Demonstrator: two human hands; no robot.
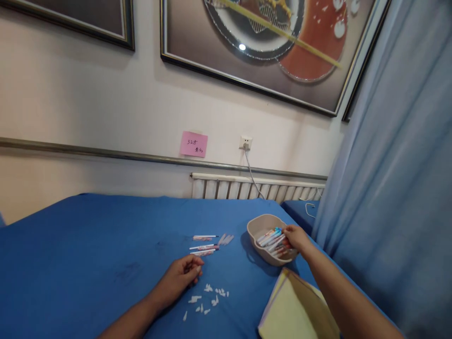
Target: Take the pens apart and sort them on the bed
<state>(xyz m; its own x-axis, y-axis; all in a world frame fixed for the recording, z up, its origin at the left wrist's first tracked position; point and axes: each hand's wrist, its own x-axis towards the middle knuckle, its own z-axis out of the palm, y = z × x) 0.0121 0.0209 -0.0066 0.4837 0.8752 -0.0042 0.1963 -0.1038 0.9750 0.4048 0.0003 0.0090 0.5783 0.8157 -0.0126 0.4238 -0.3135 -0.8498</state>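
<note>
My left hand (185, 274) rests on the blue cloth with its fingers loosely curled, and nothing shows in them. Just beyond it lie slim white pen refills (203, 246) and pinkish pen barrels (226, 239) in small groups. Small white cone-shaped tips (214, 301) are scattered nearer to me, to the right of my left wrist. My right hand (295, 236) reaches over the right rim of a beige basket (254, 227). Its fingers are pinched at the blue end of a pen (277, 231) among several pens inside; the fingertips are partly hidden.
An open pale-yellow box or folder (293, 308) stands below my right forearm. A blue curtain (388, 188) hangs along the right. Behind the table (88, 254) are a white radiator (226, 186), a plugged-in cable (251, 172) and a pink note (194, 144) on the wall.
</note>
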